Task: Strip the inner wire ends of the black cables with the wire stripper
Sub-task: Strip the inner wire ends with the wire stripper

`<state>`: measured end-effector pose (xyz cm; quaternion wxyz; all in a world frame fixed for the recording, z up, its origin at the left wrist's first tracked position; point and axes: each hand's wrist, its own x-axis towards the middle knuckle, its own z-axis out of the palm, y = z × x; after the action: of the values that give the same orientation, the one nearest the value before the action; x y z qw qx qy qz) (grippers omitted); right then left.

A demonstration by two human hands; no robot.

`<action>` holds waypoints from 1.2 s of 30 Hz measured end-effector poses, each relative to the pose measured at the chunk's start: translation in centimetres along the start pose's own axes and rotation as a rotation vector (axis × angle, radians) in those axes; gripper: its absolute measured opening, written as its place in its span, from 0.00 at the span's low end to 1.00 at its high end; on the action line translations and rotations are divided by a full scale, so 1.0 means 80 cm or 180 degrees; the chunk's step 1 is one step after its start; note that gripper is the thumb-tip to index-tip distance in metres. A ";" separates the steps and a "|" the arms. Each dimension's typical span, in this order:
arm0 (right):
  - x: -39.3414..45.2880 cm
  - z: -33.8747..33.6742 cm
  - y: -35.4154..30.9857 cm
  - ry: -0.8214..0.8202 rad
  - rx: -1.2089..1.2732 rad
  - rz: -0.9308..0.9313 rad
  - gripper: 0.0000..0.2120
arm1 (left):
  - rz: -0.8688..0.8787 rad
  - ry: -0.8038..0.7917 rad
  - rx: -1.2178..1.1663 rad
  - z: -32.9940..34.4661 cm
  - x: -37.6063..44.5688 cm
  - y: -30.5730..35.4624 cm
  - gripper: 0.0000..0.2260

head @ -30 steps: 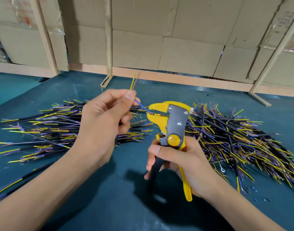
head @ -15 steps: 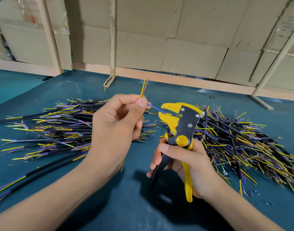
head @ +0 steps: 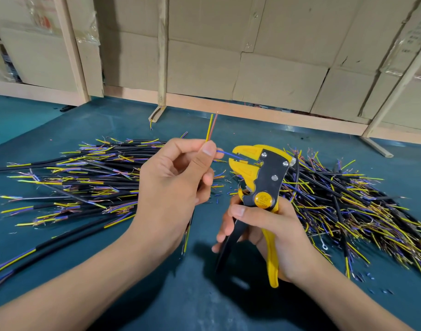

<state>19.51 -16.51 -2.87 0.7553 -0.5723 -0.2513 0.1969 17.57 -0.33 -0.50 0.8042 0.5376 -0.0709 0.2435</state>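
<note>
A black cable's blue inner wire point(head: 225, 153) is pinched in the left hand point(head: 173, 185) and fed into the head of the wire stripper point(head: 259, 177), whose handles are grasped by the right hand point(head: 273, 235) above the teal surface point(head: 192, 295). Cable piles point(head: 85, 182) lie at both sides.

A: Place type?
B: Workshop or small assembly floor. Teal work mat point(head: 90, 311), heaped cut cables point(head: 80, 187), flattened cardboard point(head: 271, 75) walling, bare timber posts point(head: 162, 51).
A: Tools?
B: Wire stripper point(head: 262, 177).

Head camera, looking forward-down, close over teal table point(head: 61, 120).
</note>
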 end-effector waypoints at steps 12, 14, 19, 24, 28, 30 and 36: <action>-0.004 0.013 -0.009 0.0378 0.0804 0.0112 0.08 | 0.0629 0.0095 0.1356 -0.005 -0.002 0.006 0.03; -0.001 0.008 -0.011 0.0595 0.0585 -0.0204 0.09 | 0.0795 -0.0123 0.1810 -0.012 0.004 0.011 0.07; 0.001 0.001 -0.012 0.1115 -0.0161 -0.0822 0.10 | 0.1099 -0.0813 0.2601 -0.018 0.006 0.013 0.06; 0.003 -0.003 -0.012 0.1187 0.0016 -0.0776 0.05 | 0.1187 -0.1281 0.2482 -0.015 -0.001 0.007 0.04; 0.003 -0.002 -0.016 0.0726 0.0374 -0.0629 0.03 | 0.0867 -0.1366 0.1996 -0.018 -0.003 0.004 0.04; 0.003 -0.002 -0.017 0.0549 0.0551 -0.0522 0.04 | 0.0605 -0.1335 0.1433 -0.016 -0.004 0.003 0.04; 0.004 -0.002 -0.016 0.0708 0.0361 -0.0424 0.03 | -0.0112 -0.0993 0.0370 -0.007 -0.004 -0.006 0.04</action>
<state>19.88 -16.82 -1.59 0.8211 -0.5291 -0.1919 0.0955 17.46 -0.11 -1.25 0.7551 0.6156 -0.1713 0.1466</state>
